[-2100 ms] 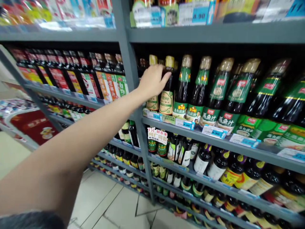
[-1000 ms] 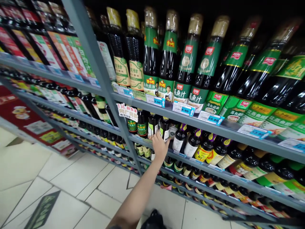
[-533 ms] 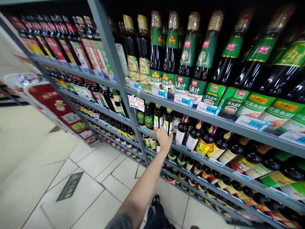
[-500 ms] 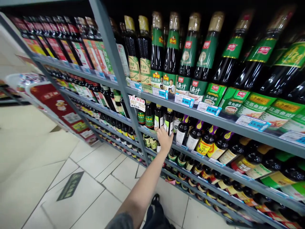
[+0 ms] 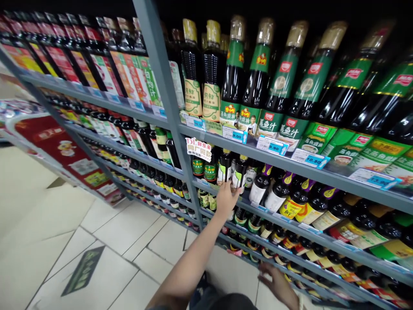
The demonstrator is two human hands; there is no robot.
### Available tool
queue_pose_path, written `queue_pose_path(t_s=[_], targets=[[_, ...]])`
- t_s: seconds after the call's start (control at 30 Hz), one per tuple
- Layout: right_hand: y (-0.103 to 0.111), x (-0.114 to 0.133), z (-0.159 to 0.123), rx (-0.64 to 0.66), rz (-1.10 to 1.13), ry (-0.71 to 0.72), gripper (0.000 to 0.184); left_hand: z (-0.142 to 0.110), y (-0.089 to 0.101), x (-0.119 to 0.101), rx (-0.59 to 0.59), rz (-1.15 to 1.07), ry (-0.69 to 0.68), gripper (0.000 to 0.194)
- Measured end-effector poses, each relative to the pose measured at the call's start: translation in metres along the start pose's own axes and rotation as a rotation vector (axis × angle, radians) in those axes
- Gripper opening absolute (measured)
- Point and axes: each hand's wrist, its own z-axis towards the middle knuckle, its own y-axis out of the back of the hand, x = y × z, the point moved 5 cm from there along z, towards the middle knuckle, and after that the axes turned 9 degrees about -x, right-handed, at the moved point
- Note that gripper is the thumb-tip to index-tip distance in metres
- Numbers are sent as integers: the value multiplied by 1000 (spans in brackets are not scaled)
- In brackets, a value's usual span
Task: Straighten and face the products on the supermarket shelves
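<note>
My left hand [image 5: 226, 199] reaches up to the second shelf of a grey store rack. Its fingertips touch the foot of a small dark bottle with a white label [image 5: 239, 173], and the fingers are apart, not wrapped round it. A similar bottle [image 5: 224, 168] stands just left of it. My right hand [image 5: 278, 282] hangs low at the bottom of the view with fingers spread and nothing in it, close to the lowest rows of bottles.
Tall dark bottles with green labels [image 5: 258, 86] fill the shelf above, with price tags on its edge. Purple-capped bottles [image 5: 271, 193] stand right of my left hand. A grey upright post [image 5: 167, 107] carries a white promo tag [image 5: 199, 148]. Tiled floor [image 5: 122, 224] lies to the left.
My left hand dropped from the tall bottles on the upper shelf to the small bottles one shelf down and has stayed there. My right hand has come into view at the bottom.
</note>
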Motion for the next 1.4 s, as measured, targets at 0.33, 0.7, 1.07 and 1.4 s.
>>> queue_pose_path(t_s=[0.33, 0.7, 1.07, 1.4], targets=[[-63, 176, 204, -793, 66, 168, 52, 99, 45, 32, -42, -134, -78, 50], [-91, 149, 262, -583, -312, -116, 79, 124, 29, 32, 171, 108, -161, 53], [-95, 151, 248, -695, -326, -96, 68, 126, 26, 37, 200, 57, -184, 57], [-95, 140, 257, -453, -442, -136, 65, 126, 31, 35, 87, 68, -207, 50]])
